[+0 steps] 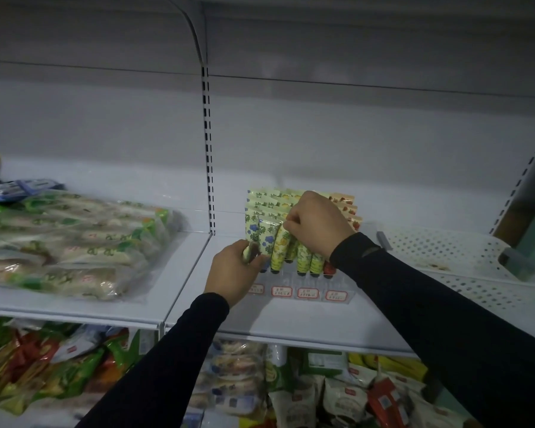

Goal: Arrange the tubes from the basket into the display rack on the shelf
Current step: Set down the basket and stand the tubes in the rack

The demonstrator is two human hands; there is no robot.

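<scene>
A person in dark sleeves works with both hands at a clear display rack (pixel 303 288) standing on a white shelf (pixel 291 322), the rack's front edge carrying four small red-bordered labels (pixel 307 293). The rack holds rows of upright tubes (pixel 280 245), caps down, printed with blue flowers at its left side, yellow and green patterns in its middle and red fruit at its right side. The left hand (pixel 232 273), at the rack's front left corner, has its fingers curled around a single tube (pixel 250 251) with a pale green and dark print, held just beside the blue-flowered row. The right hand (pixel 317 223) reaches over the middle of the rack, its fingers bunched together and pinching the flat top edge of a yellow-patterned tube (pixel 282 239) in the front row; the hand hides the tubes behind it. Left of the rack, on the neighbouring shelf section, lies a large clear bag of green-and-white packets (pixel 74 245). Right of the rack sits a white perforated panel (pixel 451 254). Below the rack, the lower shelf is crowded with assorted packaged snacks (pixel 322 390). The basket is out of sight.
</scene>
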